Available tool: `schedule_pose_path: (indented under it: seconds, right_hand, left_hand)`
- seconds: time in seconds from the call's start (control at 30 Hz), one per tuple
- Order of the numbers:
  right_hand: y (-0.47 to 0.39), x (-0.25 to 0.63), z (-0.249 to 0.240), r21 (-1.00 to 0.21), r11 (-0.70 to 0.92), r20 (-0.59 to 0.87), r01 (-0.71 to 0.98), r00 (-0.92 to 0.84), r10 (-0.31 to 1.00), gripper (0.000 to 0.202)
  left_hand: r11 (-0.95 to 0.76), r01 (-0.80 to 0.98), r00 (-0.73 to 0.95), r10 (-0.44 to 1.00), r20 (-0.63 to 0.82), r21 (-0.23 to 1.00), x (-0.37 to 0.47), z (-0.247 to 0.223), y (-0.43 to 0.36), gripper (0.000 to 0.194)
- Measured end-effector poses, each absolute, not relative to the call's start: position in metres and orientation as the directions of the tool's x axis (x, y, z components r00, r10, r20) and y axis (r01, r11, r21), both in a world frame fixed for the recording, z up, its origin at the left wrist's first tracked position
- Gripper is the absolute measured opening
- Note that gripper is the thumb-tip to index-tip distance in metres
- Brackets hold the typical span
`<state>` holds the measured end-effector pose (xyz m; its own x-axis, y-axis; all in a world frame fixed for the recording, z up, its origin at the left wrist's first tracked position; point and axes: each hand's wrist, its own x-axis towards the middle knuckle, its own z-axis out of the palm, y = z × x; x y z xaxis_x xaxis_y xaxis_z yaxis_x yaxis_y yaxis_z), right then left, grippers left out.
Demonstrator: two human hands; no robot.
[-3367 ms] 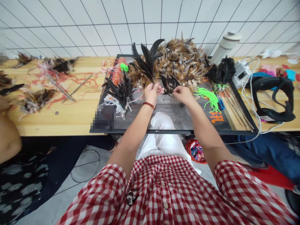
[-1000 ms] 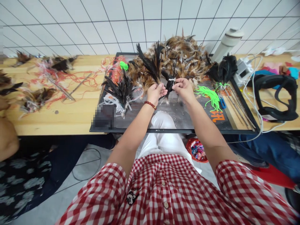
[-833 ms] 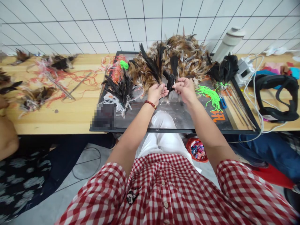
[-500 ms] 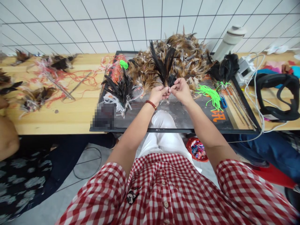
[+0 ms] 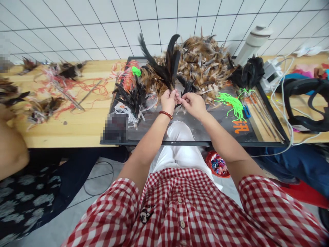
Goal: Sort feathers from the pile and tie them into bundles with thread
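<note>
My left hand (image 5: 169, 100), a bead bracelet at its wrist, is closed round the quill ends of long black feathers (image 5: 168, 65), which fan up and lean left. Close against its fingertips, my right hand (image 5: 194, 105) is closed in a pinch; anything between those fingers is too small to make out. Just behind the hands lies a small dark feather tuft (image 5: 186, 85). Beyond it rises a big heap of brown feathers (image 5: 205, 65). To the left, a bunch of black feathers (image 5: 132, 97) rests with white ribbon strips (image 5: 125, 111).
A black-framed board (image 5: 151, 133) lies under the work. On its right are bright green strings (image 5: 231, 103), thin sticks (image 5: 264, 116) and a black feather bundle (image 5: 248, 73). A bottle (image 5: 253, 44) stands behind. A headset (image 5: 305, 103) with white cable sits far right; a person's arm (image 5: 12, 144) is at left.
The black feathers in my left hand have swung from nearly upright to leaning left. My left hand has turned and moved slightly left, and its fingers have curled more. My right hand stays close beside it.
</note>
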<state>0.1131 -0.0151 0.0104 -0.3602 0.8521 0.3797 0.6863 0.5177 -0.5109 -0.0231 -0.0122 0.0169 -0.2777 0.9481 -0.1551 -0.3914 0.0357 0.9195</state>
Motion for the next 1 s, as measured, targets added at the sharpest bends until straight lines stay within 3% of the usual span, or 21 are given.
schedule_pose_path:
  seconds: [0.2,0.4,0.47,0.53,0.6,0.7,0.83,1.0]
  right_hand:
    - [-0.008,0.114,0.001,-0.386,0.668,0.196,0.636,-0.651,0.733,0.042]
    - [-0.009,0.122,0.008,-0.325,0.586,0.192,0.742,-0.554,0.810,0.029]
    - [-0.006,0.123,0.008,-0.378,0.512,0.242,0.772,-0.451,0.859,0.025]
    - [0.000,0.124,0.007,-0.519,0.433,0.297,0.737,-0.320,0.900,0.027]
    - [0.005,0.123,0.007,-0.727,0.352,0.281,0.590,-0.212,0.936,0.036]
    - [0.007,0.122,0.011,-0.953,0.143,0.080,0.268,-0.233,0.969,0.052]
    - [-0.001,0.121,0.021,-0.991,-0.116,-0.136,0.074,-0.414,0.900,0.057]
    - [-0.006,0.122,0.021,-0.992,-0.116,-0.127,0.053,-0.409,0.904,0.056]
  left_hand:
    - [-0.049,-0.416,-0.409,0.902,-0.139,0.908,-0.032,0.016,-0.003,0.006]
    - [0.041,-0.456,-0.300,0.934,-0.196,0.889,-0.028,0.020,-0.010,0.008]
    - [0.110,-0.452,-0.208,0.952,-0.224,0.885,-0.027,0.023,-0.015,0.009]
    - [0.184,-0.425,-0.110,0.961,-0.252,0.886,-0.027,0.025,-0.019,0.009]
    - [0.254,-0.383,-0.003,0.961,-0.276,0.888,-0.027,0.027,-0.023,0.009]
    - [0.373,-0.304,0.226,0.922,-0.314,0.877,-0.029,0.026,-0.027,0.011]
    - [0.482,-0.226,0.459,0.819,-0.344,0.846,-0.029,0.021,-0.029,0.015]
    - [0.471,-0.298,0.516,0.811,-0.275,0.830,-0.026,0.016,-0.031,0.018]
